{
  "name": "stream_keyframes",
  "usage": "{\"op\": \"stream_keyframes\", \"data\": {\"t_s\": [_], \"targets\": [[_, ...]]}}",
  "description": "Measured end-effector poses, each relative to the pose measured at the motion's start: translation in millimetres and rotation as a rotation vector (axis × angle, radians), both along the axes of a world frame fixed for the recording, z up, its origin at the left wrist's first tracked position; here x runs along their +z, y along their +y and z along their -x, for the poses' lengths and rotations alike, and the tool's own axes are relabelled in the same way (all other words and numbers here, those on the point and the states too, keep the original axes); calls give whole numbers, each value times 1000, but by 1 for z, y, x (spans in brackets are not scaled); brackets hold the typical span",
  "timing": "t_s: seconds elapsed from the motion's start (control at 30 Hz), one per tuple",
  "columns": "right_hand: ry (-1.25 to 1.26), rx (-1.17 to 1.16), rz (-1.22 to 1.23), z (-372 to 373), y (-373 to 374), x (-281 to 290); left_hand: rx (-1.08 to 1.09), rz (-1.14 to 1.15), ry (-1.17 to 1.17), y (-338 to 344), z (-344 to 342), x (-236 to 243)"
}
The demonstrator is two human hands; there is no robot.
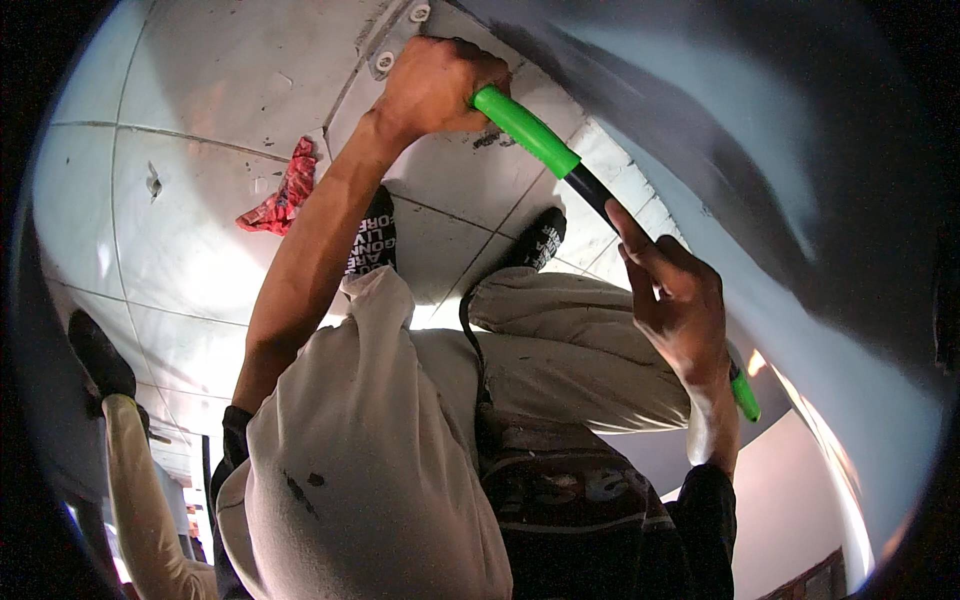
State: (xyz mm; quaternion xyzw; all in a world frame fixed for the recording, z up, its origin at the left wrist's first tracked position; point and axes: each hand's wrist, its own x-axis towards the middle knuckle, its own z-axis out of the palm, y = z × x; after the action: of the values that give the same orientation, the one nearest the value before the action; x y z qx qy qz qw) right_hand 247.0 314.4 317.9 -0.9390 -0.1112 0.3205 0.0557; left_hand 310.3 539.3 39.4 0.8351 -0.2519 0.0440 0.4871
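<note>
A long, slim bar (pixel 527 130) slants from the top middle down to the right, with green grips toward its ends and a black stretch between. My left hand (pixel 440 88) is closed in a fist round its far end, low over the floor tiles. Nearer to me, my right hand (pixel 680 300) grips the bar farther down, its index finger laid along the black part. The bar's other green tip (pixel 744 395) shows past my right wrist. Beside the bar runs a large smooth grey-blue panel (pixel 720 130). What kind of tool the bar is cannot be made out.
A crumpled red cloth (pixel 283 198) lies on the pale tiled floor (pixel 200 190), left of my left forearm. A metal piece with round fittings (pixel 386 62) is by my left hand. Another person's leg and dark shoe (pixel 102 355) show at the left. My knees are bent under me.
</note>
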Motion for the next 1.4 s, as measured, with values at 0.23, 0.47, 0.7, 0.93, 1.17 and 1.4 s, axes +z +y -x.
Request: {"op": "stream_keyframes", "data": {"t_s": [0.23, 0.47, 0.7, 0.93, 1.17, 1.4], "targets": [[-45, 12, -61, -4, 11, -12, 42, -11, -23, 19, -4, -3], [-51, 0, -60, -7, 12, -9, 45, -64, 10, 21, -6, 2], [-9, -34, 8, -4, 12, 4, 34, -64, 0, 7, 0, 3], [12, 40, -53, -24, 29, 2, 38, -93, -8, 30, -13, 0], [-58, 125, -176, -42, 43, -8, 139, -59, -28, 62, -19, -5], [31, -4, 68, -23, 29, 8, 23, -19, 50, 20, -10, 0]]}}
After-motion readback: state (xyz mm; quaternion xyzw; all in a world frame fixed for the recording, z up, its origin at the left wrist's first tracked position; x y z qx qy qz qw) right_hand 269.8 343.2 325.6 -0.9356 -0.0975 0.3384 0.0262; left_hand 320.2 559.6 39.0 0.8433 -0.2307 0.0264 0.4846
